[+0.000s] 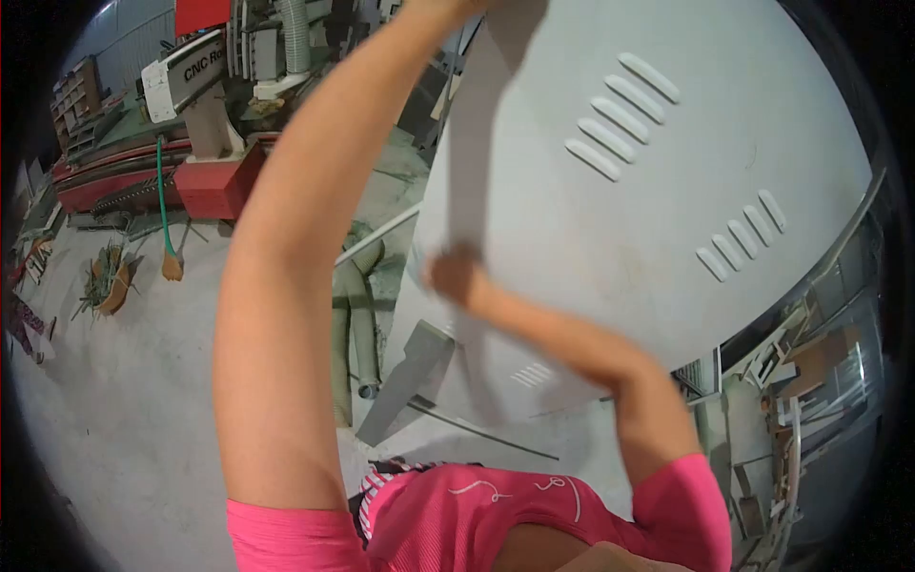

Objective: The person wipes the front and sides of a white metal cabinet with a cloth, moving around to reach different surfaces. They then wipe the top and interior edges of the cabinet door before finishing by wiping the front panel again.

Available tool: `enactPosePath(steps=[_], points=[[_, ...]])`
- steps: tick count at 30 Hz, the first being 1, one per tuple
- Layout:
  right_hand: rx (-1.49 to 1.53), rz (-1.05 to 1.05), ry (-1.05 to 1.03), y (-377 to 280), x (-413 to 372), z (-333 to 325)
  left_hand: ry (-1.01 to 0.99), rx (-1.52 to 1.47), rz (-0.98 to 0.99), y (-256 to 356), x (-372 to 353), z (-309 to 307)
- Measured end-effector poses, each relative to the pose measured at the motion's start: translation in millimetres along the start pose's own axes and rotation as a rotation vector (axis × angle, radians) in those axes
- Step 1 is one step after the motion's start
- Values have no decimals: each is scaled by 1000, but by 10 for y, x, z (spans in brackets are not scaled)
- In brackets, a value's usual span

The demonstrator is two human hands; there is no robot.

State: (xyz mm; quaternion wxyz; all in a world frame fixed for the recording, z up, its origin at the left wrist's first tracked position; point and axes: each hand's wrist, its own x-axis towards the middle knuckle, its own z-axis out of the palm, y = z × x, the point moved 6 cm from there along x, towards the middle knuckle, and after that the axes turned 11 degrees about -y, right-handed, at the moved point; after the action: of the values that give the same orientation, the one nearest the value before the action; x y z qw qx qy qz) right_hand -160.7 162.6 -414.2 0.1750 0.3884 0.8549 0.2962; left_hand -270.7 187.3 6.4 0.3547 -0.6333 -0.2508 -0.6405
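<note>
A large pale grey panel with rows of raised louvre slots fills the right half of the head view and leans at an angle. My left arm stretches up to the top edge of the picture. There only part of my left hand shows, at the panel's upper left corner, its fingers cut off. Lower down, my right hand is over the panel's left edge, smeared by motion; I cannot tell whether it grips anything. Below it, a grey tapered leg slants down toward the floor.
At the upper left stands a CNC router with a red base. A broom and a basket of scraps are on the concrete floor. Flexible hoses lie beside the panel. Shelving with boards is at the right.
</note>
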Motion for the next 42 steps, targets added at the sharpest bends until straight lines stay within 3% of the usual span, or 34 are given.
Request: enactPosePath(steps=[1, 3, 5, 6, 7, 10, 11, 12, 13, 15, 17, 18, 19, 21, 23, 24, 25, 27, 29, 30, 31, 32, 33, 34, 35, 37, 39, 40, 41, 42], points=[[162, -326, 410, -331, -385, 471, -74, -7, 34, 86, -55, 56], [221, -358, 426, -271, -491, 382, -135, 59, 183, 326, -272, 111], [380, -143, 284, 242, -585, -277, -156, 0, 113, 317, -325, 218], [160, -47, 260, 584, -515, -610, -168, 36, 89, 326, -341, 224], [-2, -73, 606, 1005, -659, -1244, -181, 72, 65, 324, -352, 235], [-252, 416, 654, 2237, -1019, -2906, -247, 10, -11, 313, -379, 253], [-357, 584, 719, 2731, -1163, -3177, -264, 11, -15, 304, -372, 252], [-347, 1034, 469, 3183, -1251, -3465, -261, 10, -16, 294, -371, 254], [-313, 795, 1000, 3048, -1504, -3674, -258, 7, -14, 304, -366, 258], [-241, 876, 1005, 3200, -1578, -3670, -208, -9, 9, 309, -381, 242], [-224, 829, 870, 2963, -1289, -3105, -197, 12, 14, 303, -379, 243], [-462, 553, 947, 2417, -1153, -2820, -188, 15, 15, 312, -371, 227], [-430, 549, 611, 2010, -899, -2263, -216, 12, 1, 310, -365, 224], [-187, 158, 431, 978, -894, -928, -241, 10, -1, 342, -383, 180], [64, -101, 305, 417, -1293, -283, -282, 109, -1, 349, -340, 186], [70, -79, 369, 521, -1438, -344, -86, 19, 59, 287, -345, 216], [82, -60, 424, 666, -1598, -440, -67, 24, 71, 275, -255, 177], [47, 98, 483, 1273, -1821, -1064, -111, 109, 51, 392, -346, 191], [-248, 349, 715, 2006, -2066, -1806, -113, 171, 50, 549, -358, 169], [-488, 539, 728, 2411, -2177, -2128, -232, 94, -23, 580, -365, 227], [-391, 607, 825, 2712, -2328, -2551, -354, 18, -93, 613, -376, 289], [-455, 707, 911, 2934, -2441, -2921, -342, 23, -105, 685, -357, 272], [-484, 888, 858, 3284, -2539, -3106, -356, 9, -97, 733, -347, 331], [-449, 818, 1012, 3365, -2593, -3303, -273, 3, -86, 760, -321, 368], [-342, 881, 1091, 3259, -2559, -3457, -190, -5, -76, 799, -303, 400], [-733, 962, 1101, 3353, -2375, -3106, -171, -64, -80, 895, -171, 457], [-446, 926, 681, 2919, -2089, -2594, -163, 3, -80, 939, -11, 510], [-489, 885, 438, 2577, -1910, -2113, -158, -3, -86, 961, 51, 525], [-370, 692, 538, 2149, -1812, -1489, -148, -6, -86, 973, 78, 525], [-323, 413, 405, 1594, -1792, -685, -144, 43, -77, 1007, 92, 508]])
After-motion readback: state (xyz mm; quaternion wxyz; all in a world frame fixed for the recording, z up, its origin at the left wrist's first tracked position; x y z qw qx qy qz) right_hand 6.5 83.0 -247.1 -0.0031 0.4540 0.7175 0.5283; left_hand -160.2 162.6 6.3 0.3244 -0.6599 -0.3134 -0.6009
